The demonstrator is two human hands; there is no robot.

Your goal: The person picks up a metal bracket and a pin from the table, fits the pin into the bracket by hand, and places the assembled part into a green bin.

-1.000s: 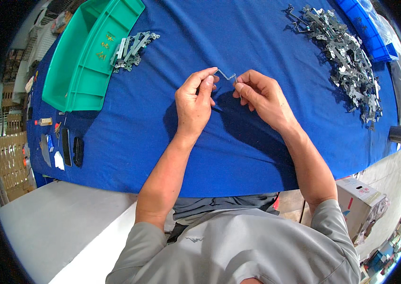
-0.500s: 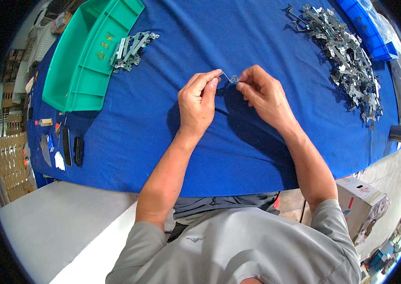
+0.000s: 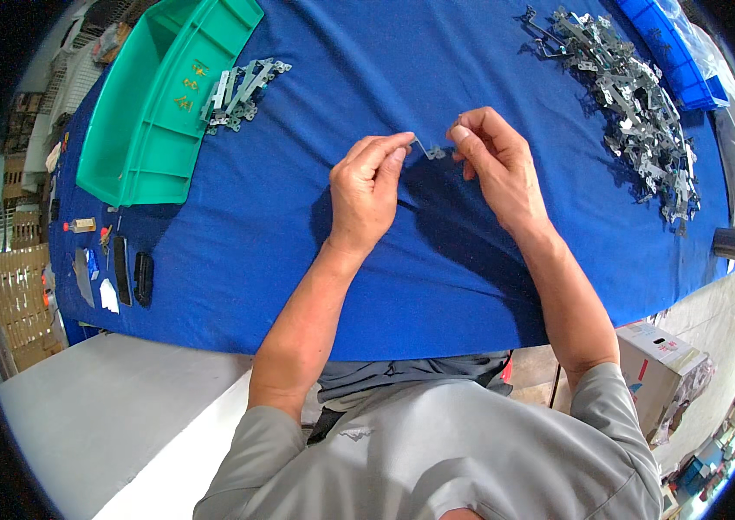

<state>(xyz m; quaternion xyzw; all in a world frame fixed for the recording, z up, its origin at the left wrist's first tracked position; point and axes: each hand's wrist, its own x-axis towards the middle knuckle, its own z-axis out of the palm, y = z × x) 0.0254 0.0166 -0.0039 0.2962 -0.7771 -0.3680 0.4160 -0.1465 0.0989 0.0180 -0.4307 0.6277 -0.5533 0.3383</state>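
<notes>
Over the middle of the blue-covered table, my left hand (image 3: 366,189) pinches one end of a thin, bent metal bracket (image 3: 433,152) between thumb and fingertips. The bracket's flat, lobed end points to the right. Just beyond that end, my right hand (image 3: 499,165) is closed, its thumb pressed to the forefinger and apart from the bracket. Whatever those fingertips hold, if anything, is too small to make out. A large heap of similar metal brackets (image 3: 632,104) lies at the far right. Another, smaller pile of brackets (image 3: 242,91) sits at the far left.
A green bin (image 3: 159,156) stands tilted at the left beside the smaller pile. Behind the large heap is a blue tray (image 3: 675,61). Along the left edge lie a small bottle (image 3: 81,224) and black strips (image 3: 144,277). A cardboard box (image 3: 658,360) stands below the table's right side.
My right hand has come off the bracket's right end and drawn slightly up and right. The left hand keeps its pinch, with the bracket barely shifted.
</notes>
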